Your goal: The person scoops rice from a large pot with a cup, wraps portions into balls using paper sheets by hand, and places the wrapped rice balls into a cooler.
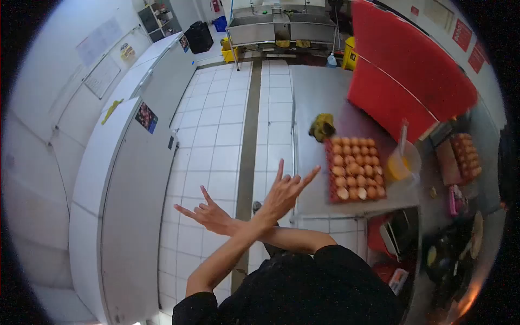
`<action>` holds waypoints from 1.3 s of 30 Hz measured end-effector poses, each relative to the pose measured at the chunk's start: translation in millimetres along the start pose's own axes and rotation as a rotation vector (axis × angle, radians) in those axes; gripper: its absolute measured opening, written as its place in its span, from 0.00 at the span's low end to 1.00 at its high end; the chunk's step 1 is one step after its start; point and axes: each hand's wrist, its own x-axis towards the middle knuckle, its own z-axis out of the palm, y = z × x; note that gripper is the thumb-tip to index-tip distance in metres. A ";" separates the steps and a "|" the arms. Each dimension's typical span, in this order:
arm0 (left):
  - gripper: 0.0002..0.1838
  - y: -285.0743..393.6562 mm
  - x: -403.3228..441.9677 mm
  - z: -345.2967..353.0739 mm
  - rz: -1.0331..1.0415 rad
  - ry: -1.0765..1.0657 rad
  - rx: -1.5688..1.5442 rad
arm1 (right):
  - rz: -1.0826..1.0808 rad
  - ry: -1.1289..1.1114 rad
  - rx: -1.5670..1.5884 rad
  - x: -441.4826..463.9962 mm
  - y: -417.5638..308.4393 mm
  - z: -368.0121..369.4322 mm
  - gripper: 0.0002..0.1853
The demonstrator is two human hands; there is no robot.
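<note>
My forearms are crossed in front of me. My left hand is on the right side, over the floor beside the steel table; two fingers stretch apart and the middle ones look folded. On the other side, my right hand makes a similar shape above the white tiles. Both hands hold nothing. Nearest to my left hand is a tray of brown eggs on the table, with some broken shells in its front row. Behind the tray lies a crumpled yellow-green cloth. A clear jug with yellow liquid stands right of the eggs.
White chest freezers line the left wall. A steel sink stands at the far end. A large red panel rises behind the jug. Another egg tray is at the right, with a flame lower down.
</note>
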 end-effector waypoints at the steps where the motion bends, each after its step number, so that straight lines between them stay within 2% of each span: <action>1: 0.49 -53.1 19.1 0.4 0.026 0.010 0.055 | 0.001 0.018 -0.004 31.1 42.9 13.0 0.45; 3: 0.48 -163.8 48.5 -11.9 -0.063 0.014 0.115 | 0.117 -0.061 -0.147 81.1 133.5 37.6 0.45; 4: 0.47 -225.1 58.3 -17.7 -0.069 0.093 0.142 | 0.194 0.184 -0.425 101.3 192.0 56.3 0.46; 6: 0.42 -357.7 64.4 -40.1 -0.165 0.102 0.271 | 0.289 0.224 -0.449 131.1 305.7 67.5 0.46; 7: 0.39 -430.9 63.3 -46.5 -0.207 0.138 0.295 | 0.294 0.001 -0.192 134.8 358.1 62.7 0.45; 8: 0.37 -460.1 72.5 -87.5 -0.263 0.094 0.544 | 0.341 -0.043 -0.272 143.0 402.3 53.8 0.45; 9: 0.39 -534.7 57.9 -92.4 -0.386 0.086 0.548 | 0.394 -0.097 -0.352 150.4 441.7 39.7 0.45; 10: 0.45 -587.5 50.1 -112.1 -0.462 0.141 0.386 | 0.484 -0.126 -0.370 157.0 481.8 27.5 0.46; 11: 0.46 -628.7 49.3 -134.7 -0.539 0.165 0.340 | 0.572 -0.150 -0.396 162.6 522.1 13.4 0.47; 13: 0.46 -696.8 46.0 -181.1 -0.686 0.163 0.373 | 0.674 0.024 -0.360 163.8 599.2 -26.7 0.47; 16: 0.47 -792.9 52.6 -201.0 -0.879 0.146 0.452 | 0.769 0.113 -0.592 162.1 696.9 -86.1 0.46; 17: 0.47 -824.8 55.3 -189.8 -0.941 0.128 0.522 | 0.772 0.149 -0.712 150.5 730.1 -96.0 0.47; 19: 0.47 -888.4 65.5 -166.7 -0.998 0.093 0.612 | 1.073 0.065 -0.719 139.5 759.1 -127.4 0.47; 20: 0.48 -914.4 76.5 -140.3 -0.995 0.076 0.605 | 1.133 0.068 -0.751 126.6 773.0 -127.6 0.47; 21: 0.49 -947.6 89.0 -107.9 -0.935 0.177 0.488 | 1.279 0.112 -0.790 111.7 779.4 -134.6 0.47; 23: 0.49 -1000.4 134.0 -39.3 -0.715 0.122 0.899 | 1.556 0.121 -0.835 77.5 754.4 -141.0 0.47; 24: 0.50 -1038.9 148.9 -10.8 -1.001 -0.173 0.085 | 1.649 0.136 -0.854 67.9 744.2 -138.8 0.47; 25: 0.45 -1074.1 172.5 31.7 -0.704 -0.276 -0.015 | 1.716 0.173 -0.888 60.5 743.8 -141.1 0.47; 26: 0.42 -1080.0 240.6 53.4 -0.731 -0.470 -0.135 | 1.768 0.205 -0.925 52.2 741.7 -145.8 0.47; 27: 0.38 -1075.3 324.6 63.1 -0.762 -0.668 -0.233 | 1.918 0.176 -0.918 48.8 743.2 -144.9 0.47; 28: 0.38 -1070.9 391.4 88.7 -0.704 -0.670 -0.237 | 2.004 0.175 -0.934 39.6 750.6 -143.1 0.46; 29: 0.34 -1064.2 451.5 113.3 -0.666 -0.681 -0.286 | 2.092 0.171 -0.946 30.3 757.9 -141.1 0.46; 31: 0.30 -1077.9 555.6 170.8 -0.586 -0.698 -0.336 | 2.441 0.382 -0.759 17.3 790.1 -146.4 0.46; 32: 0.29 -1093.3 601.4 196.1 -0.505 -0.699 -0.260 | 2.473 0.404 -0.763 20.6 802.8 -146.6 0.46; 34: 0.26 -1080.9 709.9 238.1 -0.352 -0.672 -0.082 | 2.369 0.472 -0.918 12.0 858.1 -170.0 0.42; 35: 0.24 -1107.2 747.0 283.7 -0.159 -0.667 -0.161 | 2.381 0.545 -0.938 -14.2 893.6 -171.3 0.42; 37: 0.22 -1092.2 850.3 341.4 0.065 -0.645 -0.108 | 2.329 0.664 -0.707 -57.7 932.6 -157.0 0.33; 39: 0.20 -1071.1 941.9 400.2 0.002 -0.841 -0.114 | 2.235 0.722 -0.529 -43.5 983.2 -182.4 0.25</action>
